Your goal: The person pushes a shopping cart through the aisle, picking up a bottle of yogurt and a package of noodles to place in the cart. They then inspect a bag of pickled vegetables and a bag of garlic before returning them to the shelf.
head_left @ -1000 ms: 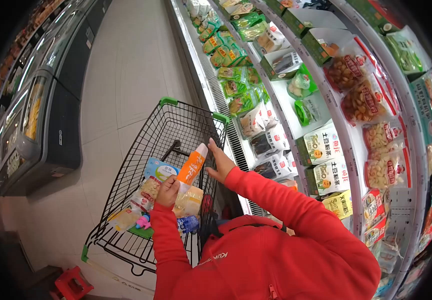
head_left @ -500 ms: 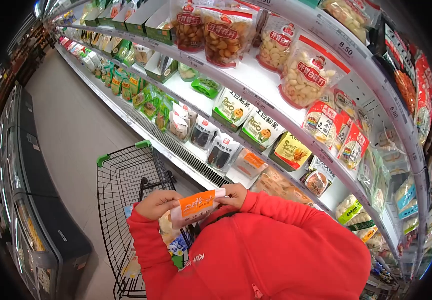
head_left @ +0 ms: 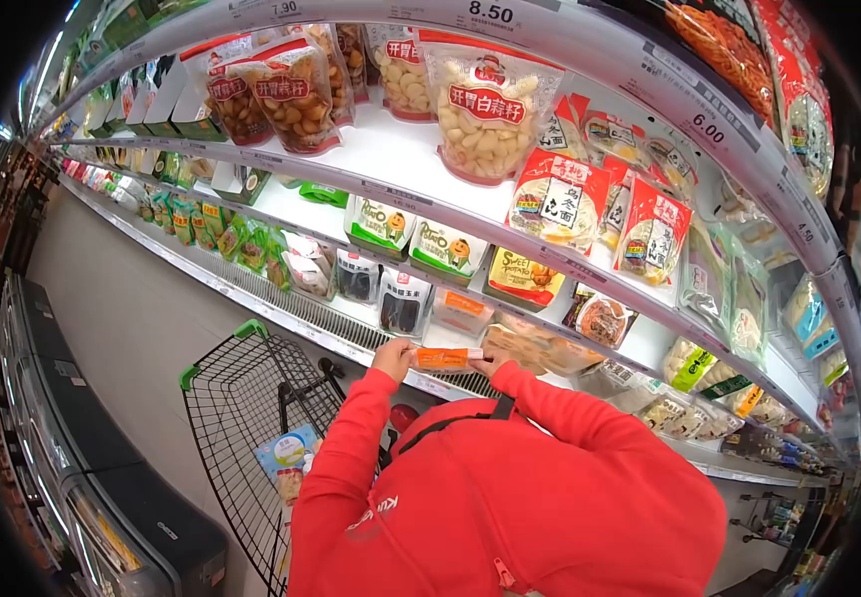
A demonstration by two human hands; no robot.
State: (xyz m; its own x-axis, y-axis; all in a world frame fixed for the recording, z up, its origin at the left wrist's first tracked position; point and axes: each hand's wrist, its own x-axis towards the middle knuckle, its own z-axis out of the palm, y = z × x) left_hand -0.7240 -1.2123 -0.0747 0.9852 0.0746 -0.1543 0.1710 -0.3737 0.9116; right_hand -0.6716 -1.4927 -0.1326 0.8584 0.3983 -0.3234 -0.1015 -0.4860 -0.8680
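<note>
A flat clear food package with an orange label is stretched between both hands in front of the lowest shelf. My left hand pinches its left end. On its right end, my right hand is closed at the pale edge. Just beyond it on the shelf sits a similar orange-labelled package. To the left of that stands a black pouch with white lettering. Tan packages lie to the right, close to my right hand.
A black wire shopping cart with green corners stands at my left, with a blue packet in it. Upper shelves carry garlic pouches and noodle packs. Dark freezer cabinets line the aisle's left side.
Both hands have carried the orange-labelled package forward and to the right, closer to the lowest shelf. It now appears tipped flatter. The view has shifted right, and the shelf items appear further left.
</note>
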